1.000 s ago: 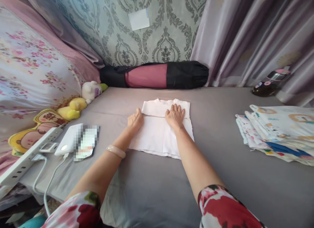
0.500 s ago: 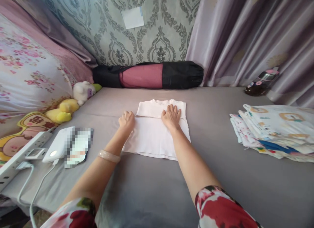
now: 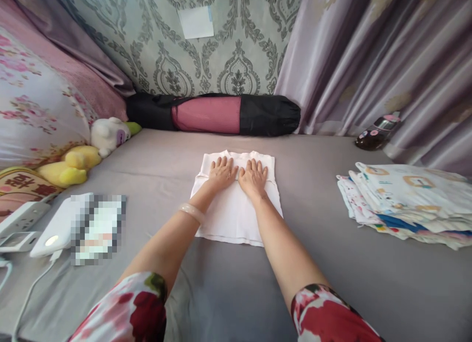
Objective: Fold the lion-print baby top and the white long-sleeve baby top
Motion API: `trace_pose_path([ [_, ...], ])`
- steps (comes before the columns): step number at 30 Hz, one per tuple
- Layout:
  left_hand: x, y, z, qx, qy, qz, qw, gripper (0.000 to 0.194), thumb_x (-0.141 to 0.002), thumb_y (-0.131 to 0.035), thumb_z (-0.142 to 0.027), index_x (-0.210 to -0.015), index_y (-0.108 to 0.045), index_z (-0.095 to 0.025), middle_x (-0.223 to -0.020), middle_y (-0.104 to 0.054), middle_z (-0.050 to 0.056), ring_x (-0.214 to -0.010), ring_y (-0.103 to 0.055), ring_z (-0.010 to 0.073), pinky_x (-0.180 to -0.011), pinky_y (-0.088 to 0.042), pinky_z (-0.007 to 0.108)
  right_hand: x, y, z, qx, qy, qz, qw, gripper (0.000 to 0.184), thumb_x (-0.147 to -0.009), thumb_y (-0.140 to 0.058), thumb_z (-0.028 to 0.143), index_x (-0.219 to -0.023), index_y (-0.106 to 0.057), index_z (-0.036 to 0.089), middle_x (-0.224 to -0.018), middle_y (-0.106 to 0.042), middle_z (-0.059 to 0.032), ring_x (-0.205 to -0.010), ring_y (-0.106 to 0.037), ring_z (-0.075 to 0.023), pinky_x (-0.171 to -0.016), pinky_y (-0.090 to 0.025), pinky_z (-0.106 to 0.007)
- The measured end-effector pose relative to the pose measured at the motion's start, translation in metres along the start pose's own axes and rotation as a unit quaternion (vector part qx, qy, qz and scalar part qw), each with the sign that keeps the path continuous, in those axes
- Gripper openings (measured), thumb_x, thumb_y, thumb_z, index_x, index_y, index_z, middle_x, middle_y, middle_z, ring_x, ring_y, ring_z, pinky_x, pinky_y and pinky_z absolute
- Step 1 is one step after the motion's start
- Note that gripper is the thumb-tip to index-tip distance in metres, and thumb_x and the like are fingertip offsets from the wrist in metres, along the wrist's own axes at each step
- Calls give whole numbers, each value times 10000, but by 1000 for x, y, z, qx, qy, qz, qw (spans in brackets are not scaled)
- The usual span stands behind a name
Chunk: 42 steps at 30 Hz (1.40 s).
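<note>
A white shirt (image 3: 236,216) lies spread on the grey bed sheet, its neckline at the far end and its sleeves folded inward across the upper part. My left hand (image 3: 222,175) rests flat on the upper left of the shirt, fingers spread and pointing away from me. Beside it, my right hand (image 3: 253,177) lies palm down on the upper right, its fingers also apart. The two thumbs come close together near the shirt's middle. Neither hand grips the fabric.
A stack of folded printed clothes (image 3: 409,199) sits at the right, with a dark bottle (image 3: 376,133) behind it. Along the wall lies a black and pink rolled bag (image 3: 214,114). Plush toys (image 3: 72,165), a white power bank (image 3: 64,224) and a phone (image 3: 99,229) are at the left.
My left hand has moved right from the shirt's left edge onto its upper part and opened flat. My right hand stays on the shirt. The view has shifted slightly.
</note>
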<state>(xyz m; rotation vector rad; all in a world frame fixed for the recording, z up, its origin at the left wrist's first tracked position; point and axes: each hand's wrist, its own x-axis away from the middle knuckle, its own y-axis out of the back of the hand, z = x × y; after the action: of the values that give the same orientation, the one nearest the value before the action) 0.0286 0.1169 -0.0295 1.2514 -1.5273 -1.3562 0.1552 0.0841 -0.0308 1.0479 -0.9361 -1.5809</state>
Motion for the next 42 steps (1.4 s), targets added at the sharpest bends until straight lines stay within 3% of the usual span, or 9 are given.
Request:
trace_pose_path([
  [5, -15, 6, 9, 16, 10, 21, 1000, 640, -958, -294, -552, -1469, -368, -174, -1571, -306, 168, -1449, -236, 372, -1142, -167, 582, 2, 3, 1, 0, 4, -4, 1000, 572, -962, -291, 333, -1450, -440, 76, -1547, -368, -133, -1437, -261, -317, -1164, -129, -528],
  [12, -21, 4, 28, 20, -21, -3, 1000, 556, -973, -290, -508, -1416, -429, -202, -1543, -371, 129, -1439, -281, 298, -1158, -190, 509, 3, 4, 1, 14, 6, -10, 1000, 554, -967, -299, 334, -1447, -447, 99, -1539, -384, -131, -1433, -270, -303, -1165, -125, -509],
  [16, -11, 1, 28, 11, -58, -35, 998, 507, -991, -279, -428, -1359, -472, -137, -1484, -437, 171, -1411, -341, 263, -1160, -230, 431, 3, 1, 0, 18, 9, -20, 1000, 548, -967, -303, 331, -1439, -456, 101, -1530, -400, -128, -1423, -285, -306, -1159, -139, -514],
  [22, 27, 8, 32, -7, -73, -32, 997, 559, -994, -293, -413, -1424, -396, -72, -1555, -319, 205, -1467, -234, 293, -1195, -153, 449, 3, 4, -1, 28, 20, 2, 999, 554, -988, -273, 363, -1448, -434, 99, -1543, -367, -153, -1431, -264, -312, -1150, -142, -546],
  [27, 62, 14, 46, 2, -41, -28, 999, 577, -979, -311, -401, -1455, -338, -77, -1581, -263, 204, -1480, -200, 299, -1197, -144, 458, 9, 13, -6, 36, 69, 40, 996, 579, -991, -299, 459, -1477, -390, 158, -1607, -218, -146, -1469, -177, -306, -1144, -154, -580],
  [31, 83, 19, 60, 51, 46, -32, 997, 637, -946, -364, -464, -1447, -304, -76, -1538, -316, 239, -1432, -298, 330, -1148, -247, 459, 27, 20, -14, 51, 120, 38, 991, 587, -985, -353, 442, -1505, -341, 169, -1624, -143, -156, -1490, -106, -304, -1149, -159, -576],
  [35, 104, 29, 68, 61, 124, -29, 990, 598, -870, -489, -521, -1276, -462, -83, -1353, -485, 219, -1307, -431, 331, -1074, -334, 420, 48, 29, -24, 59, 186, 41, 980, 566, -987, -359, 372, -1508, -336, 151, -1612, -184, -172, -1484, -151, -311, -1161, -171, -554],
  [42, 138, 50, 65, 71, 200, 14, 977, 445, -759, -607, -517, -1012, -602, -151, -1241, -518, 165, -1188, -477, 321, -1025, -358, 398, 94, 58, -52, 55, 250, 131, 958, 542, -1001, -298, 365, -1477, -393, 125, -1583, -271, -175, -1472, -214, -297, -1178, -196, -522],
])
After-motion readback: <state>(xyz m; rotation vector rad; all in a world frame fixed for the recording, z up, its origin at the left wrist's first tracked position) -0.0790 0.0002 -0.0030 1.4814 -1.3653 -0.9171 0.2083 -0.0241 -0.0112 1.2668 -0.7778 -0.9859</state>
